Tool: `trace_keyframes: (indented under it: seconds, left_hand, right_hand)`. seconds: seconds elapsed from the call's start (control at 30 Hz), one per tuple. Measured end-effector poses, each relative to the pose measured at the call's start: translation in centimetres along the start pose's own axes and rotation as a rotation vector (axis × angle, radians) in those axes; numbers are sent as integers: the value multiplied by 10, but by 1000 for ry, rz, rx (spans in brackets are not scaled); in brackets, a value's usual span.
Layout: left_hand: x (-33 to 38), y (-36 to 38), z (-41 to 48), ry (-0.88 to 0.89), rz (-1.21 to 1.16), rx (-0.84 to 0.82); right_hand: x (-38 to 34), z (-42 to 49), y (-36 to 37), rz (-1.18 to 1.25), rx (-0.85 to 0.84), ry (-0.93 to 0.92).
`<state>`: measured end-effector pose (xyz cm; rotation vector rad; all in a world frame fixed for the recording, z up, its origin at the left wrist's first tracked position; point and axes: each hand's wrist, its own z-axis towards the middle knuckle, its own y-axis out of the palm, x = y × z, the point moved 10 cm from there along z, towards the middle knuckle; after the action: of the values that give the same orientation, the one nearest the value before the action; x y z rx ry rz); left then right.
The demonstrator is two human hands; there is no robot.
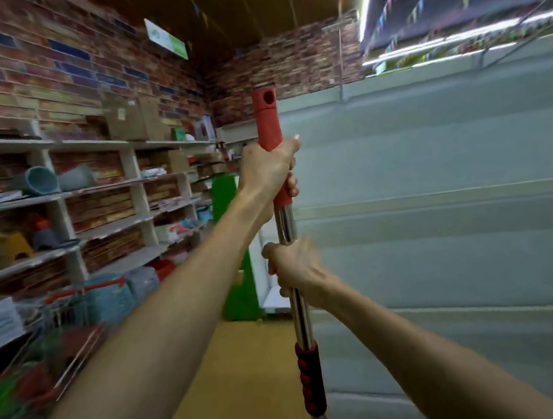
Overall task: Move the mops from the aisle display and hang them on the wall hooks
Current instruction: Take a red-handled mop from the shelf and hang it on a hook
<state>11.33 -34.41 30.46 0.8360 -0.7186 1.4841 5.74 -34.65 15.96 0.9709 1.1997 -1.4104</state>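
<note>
Basically both hands—left hand (265, 167), right hand (294, 265)—clenched on mop pole (285, 223) w/ fingers wrapped; mop head cut off below.

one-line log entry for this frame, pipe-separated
phase: carrying mop | mop handle: upright, mop head out of view | left hand: gripping red top grip | right hand: gripping steel shaft below | wall hooks: not visible

Aisle floor (238, 377) open straight ahead — shelves (102, 190) and a trolley (74, 309) crowd the left side, pale covered wall (439, 209) closes the right, green stand (234, 247) blocks the far end.
</note>
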Motion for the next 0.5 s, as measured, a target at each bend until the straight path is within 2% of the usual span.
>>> trace_keyframes:
  seconds: [0.27,0.5]
  left_hand:
    - [10,92,25,34,-118,-223]
    - [23,120,39,36,-190,-288]
  right_hand:
    - [-5,18,-87,82,227,15]
    - [-18,27,-122,35,287,-26]
